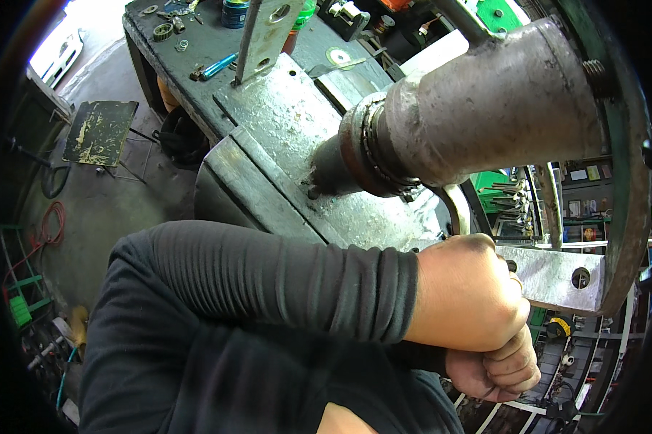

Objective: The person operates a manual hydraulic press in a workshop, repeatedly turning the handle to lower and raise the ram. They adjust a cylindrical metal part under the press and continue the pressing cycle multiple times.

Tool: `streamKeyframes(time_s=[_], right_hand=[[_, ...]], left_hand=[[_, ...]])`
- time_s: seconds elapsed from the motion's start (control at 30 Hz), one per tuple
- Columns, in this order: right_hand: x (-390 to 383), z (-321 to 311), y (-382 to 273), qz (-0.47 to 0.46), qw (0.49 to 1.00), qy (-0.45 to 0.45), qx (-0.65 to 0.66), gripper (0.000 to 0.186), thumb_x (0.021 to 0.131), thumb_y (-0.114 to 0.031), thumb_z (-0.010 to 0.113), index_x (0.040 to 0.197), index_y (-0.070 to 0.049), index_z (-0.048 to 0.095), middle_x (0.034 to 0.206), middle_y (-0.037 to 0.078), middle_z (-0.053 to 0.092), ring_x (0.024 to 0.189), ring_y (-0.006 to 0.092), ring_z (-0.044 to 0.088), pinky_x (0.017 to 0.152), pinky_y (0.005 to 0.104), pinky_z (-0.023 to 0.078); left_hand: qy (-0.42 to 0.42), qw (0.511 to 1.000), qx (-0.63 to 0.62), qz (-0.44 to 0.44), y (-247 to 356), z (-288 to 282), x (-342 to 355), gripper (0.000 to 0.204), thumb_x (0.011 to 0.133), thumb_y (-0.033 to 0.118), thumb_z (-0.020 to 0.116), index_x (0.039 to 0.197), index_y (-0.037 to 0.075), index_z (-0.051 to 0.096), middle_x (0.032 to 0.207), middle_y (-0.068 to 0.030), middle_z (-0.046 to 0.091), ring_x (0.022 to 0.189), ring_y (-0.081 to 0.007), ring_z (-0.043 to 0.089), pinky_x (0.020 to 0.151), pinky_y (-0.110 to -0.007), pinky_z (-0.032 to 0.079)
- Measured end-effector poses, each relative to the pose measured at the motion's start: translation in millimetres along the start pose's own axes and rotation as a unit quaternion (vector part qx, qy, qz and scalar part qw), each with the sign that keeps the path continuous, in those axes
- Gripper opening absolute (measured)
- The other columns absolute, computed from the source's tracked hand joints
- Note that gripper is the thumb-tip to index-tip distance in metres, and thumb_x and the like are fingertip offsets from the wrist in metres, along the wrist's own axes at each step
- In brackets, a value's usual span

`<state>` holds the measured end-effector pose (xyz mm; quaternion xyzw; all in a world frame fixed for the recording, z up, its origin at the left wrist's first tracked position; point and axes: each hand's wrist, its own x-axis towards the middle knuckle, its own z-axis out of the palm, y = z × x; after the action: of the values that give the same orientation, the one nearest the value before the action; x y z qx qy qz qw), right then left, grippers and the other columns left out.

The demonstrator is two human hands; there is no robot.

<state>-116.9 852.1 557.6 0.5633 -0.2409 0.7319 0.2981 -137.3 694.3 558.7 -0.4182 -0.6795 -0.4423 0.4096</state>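
Observation:
My left forearm, in a black sleeve, crosses the view to the right. My left hand (470, 293) is closed, its knuckles beside a flat metal bar with a hole (564, 278). Just below, and touching it, my right hand (496, 370) is curled with fingers folded in. What either hand grips is hidden. Above them a large grey metal cylinder (492, 105) lies at a slant, with a dark collar (366, 148) round its narrower end. A curved metal piece (456, 208) runs from under the cylinder down to my left hand.
A steel workbench (282, 108) stands behind, bearing an upright plate with holes (264, 40), a blue-handled tool (217, 66) and small parts. At left are a worn low table (100, 132) and a coiled red hose (50, 226). Racked tools (514, 199) fill the right.

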Motion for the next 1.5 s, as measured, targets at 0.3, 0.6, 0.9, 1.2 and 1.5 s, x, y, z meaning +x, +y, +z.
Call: streamKeyframes(time_s=[0.3,0.6,0.9,1.2,1.5], right_hand=[[46.5,26.1,24.6,0.113,0.971,-0.203,0.054,0.023,0.082,-0.026,0.051,0.065,-0.012,0.042,0.048,-0.008,0.032,0.039,0.0030,0.029,0.037,0.0177,0.018],[5.0,10.7,31.3,-0.039,0.996,-0.031,0.075,0.018,0.082,-0.013,0.050,0.065,-0.012,0.044,0.046,-0.008,0.037,0.037,0.0007,0.035,0.035,0.0146,0.025],[2.8,12.4,28.7,-0.012,0.994,-0.017,0.107,0.022,0.079,-0.008,0.051,0.060,-0.013,0.041,0.043,-0.009,0.033,0.033,0.0014,0.031,0.033,0.0169,0.018],[0.4,7.9,27.7,-0.019,0.995,-0.041,0.086,0.016,0.074,-0.006,0.051,0.063,-0.013,0.043,0.046,-0.009,0.038,0.036,0.0003,0.036,0.033,0.0162,0.024],[2.6,5.8,28.4,0.015,0.992,-0.052,0.111,0.017,0.074,-0.007,0.050,0.061,-0.015,0.042,0.046,-0.009,0.035,0.037,0.0004,0.034,0.036,0.0166,0.021]], left_hand=[[0.038,0.998,-0.039,-0.010,4.6,-2.2,3.5,0.017,0.067,0.022,0.061,0.064,0.009,0.051,0.056,-0.0022,0.050,0.047,-0.0187,0.058,0.042,-0.032,0.048],[0.001,0.996,-0.087,-0.033,0.4,10.8,-6.3,0.014,0.069,0.021,0.062,0.061,0.010,0.058,0.058,-0.0038,0.060,0.054,-0.0192,0.063,0.049,-0.034,0.049],[0.033,0.998,0.028,0.053,-12.4,-1.3,-15.9,0.013,0.069,0.023,0.059,0.071,0.013,0.053,0.072,0.0004,0.053,0.068,-0.0148,0.056,0.059,-0.030,0.043],[-0.002,0.998,0.007,0.057,-18.7,-0.4,-15.3,0.014,0.066,0.024,0.060,0.063,0.014,0.050,0.066,0.0032,0.050,0.063,-0.0143,0.055,0.059,-0.029,0.041],[-0.005,0.998,-0.014,0.054,-20.1,3.9,-12.0,0.014,0.066,0.025,0.060,0.062,0.015,0.051,0.064,0.0036,0.051,0.064,-0.0144,0.056,0.061,-0.030,0.041]])
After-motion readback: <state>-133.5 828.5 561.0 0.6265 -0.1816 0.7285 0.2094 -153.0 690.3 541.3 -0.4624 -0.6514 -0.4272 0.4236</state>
